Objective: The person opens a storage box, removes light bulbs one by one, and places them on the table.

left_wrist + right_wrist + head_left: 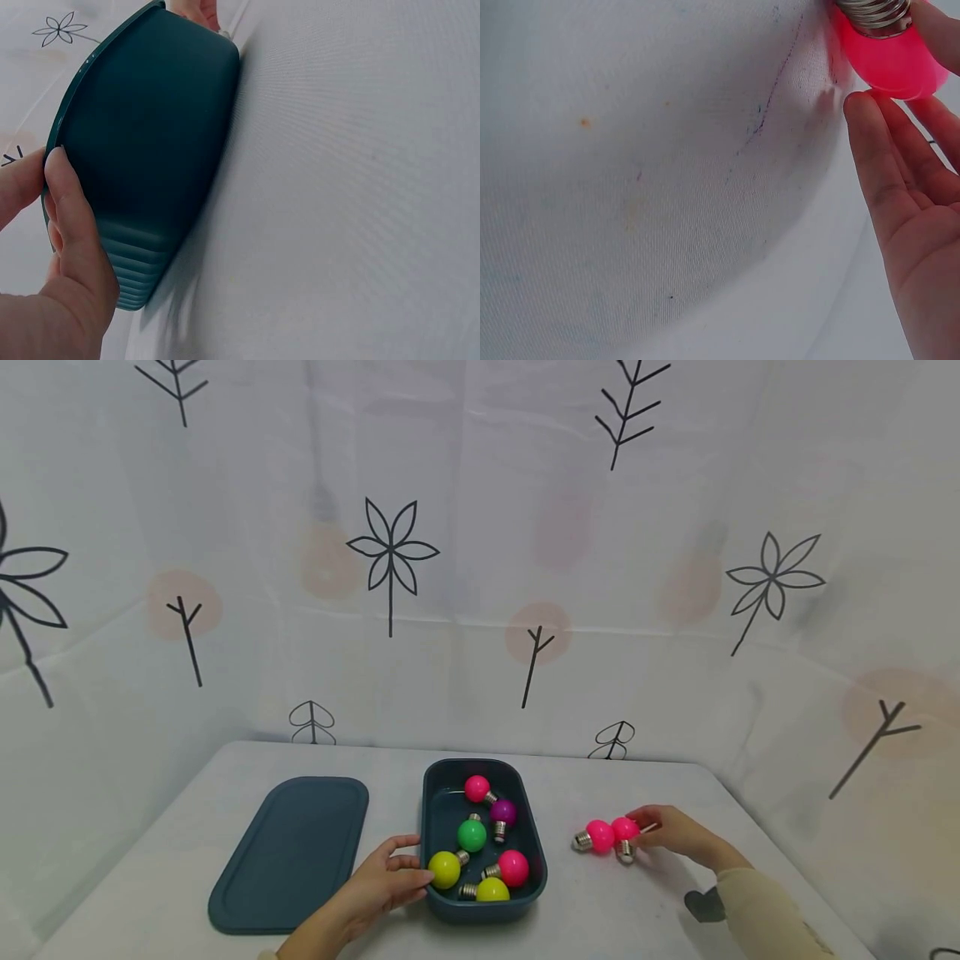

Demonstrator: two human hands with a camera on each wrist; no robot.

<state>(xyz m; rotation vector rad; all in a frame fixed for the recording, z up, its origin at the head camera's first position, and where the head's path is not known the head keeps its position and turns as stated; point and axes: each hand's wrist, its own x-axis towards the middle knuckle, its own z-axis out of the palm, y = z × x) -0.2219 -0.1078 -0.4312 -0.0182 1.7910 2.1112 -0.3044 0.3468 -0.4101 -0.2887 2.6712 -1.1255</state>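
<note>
A dark teal box (432,810) holds several small light bulbs: two pink, two yellow, a green bulb (472,836) and a purple bulb (503,812). My left hand (393,877) grips the box's near left rim, thumb at the edge and fingers along the outer wall, as the left wrist view shows. To the right of the box, two pink bulbs lie side by side on the table. My right hand (678,835) holds the right-hand pink bulb (624,829) between thumb and fingers, its metal screw base pointing toward me. The other pink bulb (600,836) touches it, base to the left.
A flat dark teal lid (288,856) lies on the white table (600,910) left of the box. Near my right forearm is a dark heart-shaped mark (705,906). A white cloth (465,693) with printed plants hangs behind the table and along its sides.
</note>
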